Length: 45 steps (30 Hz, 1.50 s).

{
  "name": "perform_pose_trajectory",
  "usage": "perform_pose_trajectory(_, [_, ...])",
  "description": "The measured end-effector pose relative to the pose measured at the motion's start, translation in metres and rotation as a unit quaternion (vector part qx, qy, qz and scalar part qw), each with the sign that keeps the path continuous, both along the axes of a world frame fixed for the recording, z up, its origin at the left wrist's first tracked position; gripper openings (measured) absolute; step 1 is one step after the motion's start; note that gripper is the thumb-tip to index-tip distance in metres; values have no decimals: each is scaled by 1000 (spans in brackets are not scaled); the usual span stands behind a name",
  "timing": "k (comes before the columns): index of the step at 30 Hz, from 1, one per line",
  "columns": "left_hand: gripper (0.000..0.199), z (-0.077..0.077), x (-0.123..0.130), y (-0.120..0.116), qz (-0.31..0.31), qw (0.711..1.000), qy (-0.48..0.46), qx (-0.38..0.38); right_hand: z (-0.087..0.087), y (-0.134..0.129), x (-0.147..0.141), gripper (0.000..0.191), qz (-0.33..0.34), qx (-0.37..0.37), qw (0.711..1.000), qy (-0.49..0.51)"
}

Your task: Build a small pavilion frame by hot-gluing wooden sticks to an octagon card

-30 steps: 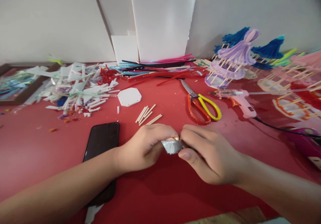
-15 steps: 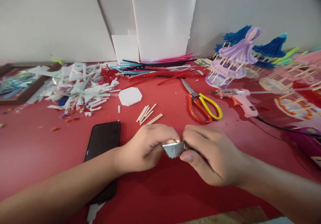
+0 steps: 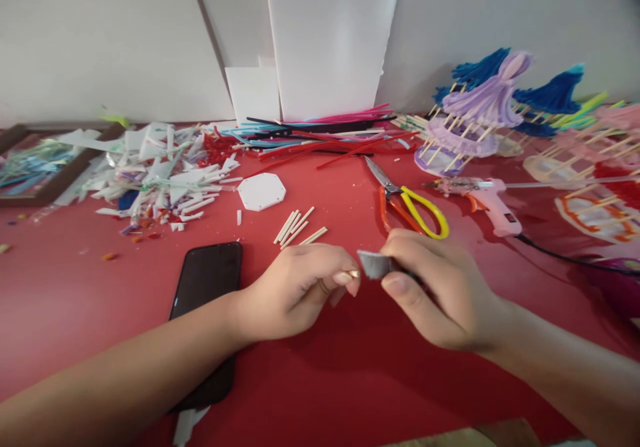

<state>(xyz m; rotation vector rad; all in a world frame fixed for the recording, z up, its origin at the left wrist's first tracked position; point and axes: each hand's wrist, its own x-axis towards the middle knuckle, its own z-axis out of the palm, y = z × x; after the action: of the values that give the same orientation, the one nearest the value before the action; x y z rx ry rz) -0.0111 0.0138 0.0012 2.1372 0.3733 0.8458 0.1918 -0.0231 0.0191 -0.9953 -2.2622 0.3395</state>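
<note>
My left hand (image 3: 305, 287) is pinched around a small wooden stick (image 3: 355, 274); only its pale end shows past the fingertips. Opposite it, my right hand (image 3: 440, 287) grips a knife with a short, broad grey blade (image 3: 374, 264) pointing left. Most of the knife's handle is hidden in the fingers. A narrow gap lies between the blade and the stick. Several cut wooden sticks (image 3: 295, 227) rest on the red table just beyond my left hand. Behind them lies a white octagonal foam plate (image 3: 261, 191) with small holes near its edge.
Scissors (image 3: 427, 213) with red and yellow handles and a pink glue gun (image 3: 495, 207) lie right. A phone (image 3: 207, 280) is under my left forearm. Foam scraps (image 3: 160, 167) and pipe cleaners (image 3: 320, 133) line the back. Fuzzy carousel-like models (image 3: 465, 120) stand back right.
My right hand has moved up and right, taking the blade away from the left fingertips and the stick. The left hand stays almost in place. The view has shifted slightly.
</note>
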Motion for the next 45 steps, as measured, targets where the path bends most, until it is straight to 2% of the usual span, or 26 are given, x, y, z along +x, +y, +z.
perform_pose_trajectory(4, [19,-3,1,-2,30,991,21,-127,-5,-2,-3,19,-8,-9,1000,-23])
perform_pose_trajectory(6, [20,-6,4,-2,41,974,-8,-221,-9,0,-2,14,-68,3,997,-26])
perform_pose_trajectory(8, [18,-8,6,-1,47,952,-54,-299,-15,6,-1,19,-138,30,989,-42])
perform_pose_trajectory(11, [16,-9,9,2,53,927,-97,-357,-25,14,2,29,-186,80,976,-81])
perform_pose_trajectory(15, [18,-7,10,3,56,911,-110,-394,-35,17,5,28,-192,66,972,-117])
perform_pose_trajectory(19, [17,-2,10,2,63,894,-69,-438,-43,16,3,27,-188,50,969,-154])
perform_pose_trajectory(22, [17,-1,10,2,91,888,-41,-448,-45,18,2,29,-181,50,967,-175])
perform_pose_trajectory(25, [19,-2,9,4,104,893,-39,-436,-38,19,1,23,-177,84,974,-116])
perform_pose_trajectory(27, [20,-3,8,6,100,889,-42,-446,-30,17,1,25,-128,107,985,-42])
perform_pose_trajectory(30, [24,-2,8,8,91,872,-30,-481,-24,14,-2,48,-22,88,996,21])
perform_pose_trajectory(32, [27,-1,8,8,86,868,-26,-489,-25,12,-4,62,7,64,997,30])
perform_pose_trajectory(37, [31,0,9,7,90,866,-49,-490,-32,12,-3,68,25,37,998,39])
perform_pose_trajectory(40, [32,0,8,7,76,873,-55,-478,-32,11,-3,69,12,25,999,34])
perform_pose_trajectory(45, [34,0,8,7,82,875,-52,-474,-29,12,-4,62,8,14,999,37])
